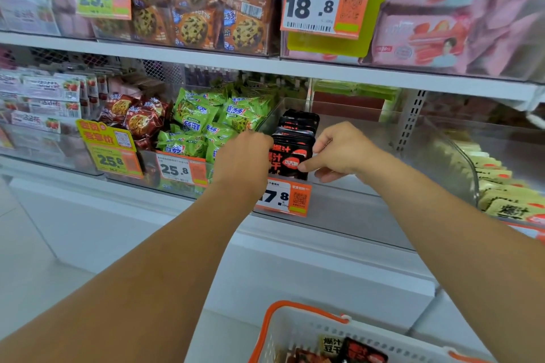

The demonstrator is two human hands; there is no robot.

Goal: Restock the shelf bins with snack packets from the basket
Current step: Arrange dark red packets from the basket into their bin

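Observation:
A row of black snack packets (290, 153) stands upright at the left end of a clear shelf bin (368, 186) on the middle shelf. My left hand (243, 160) grips the left side of the front packets with curled fingers. On the right side of the same packets my right hand (339, 150) pinches them with thumb and fingers. Both hands are inside the bin's front. At the bottom of the view stands the white basket (298, 330) with orange handles, and more black and yellow packets (358, 351) lie in it.
Left of the black packets is a bin of green cookie packets (206, 124), then red ones (138, 118). Yellow packets (501, 188) fill the bin to the right. A price tag (284, 196) hangs on the bin front. An upper shelf (295, 68) overhangs.

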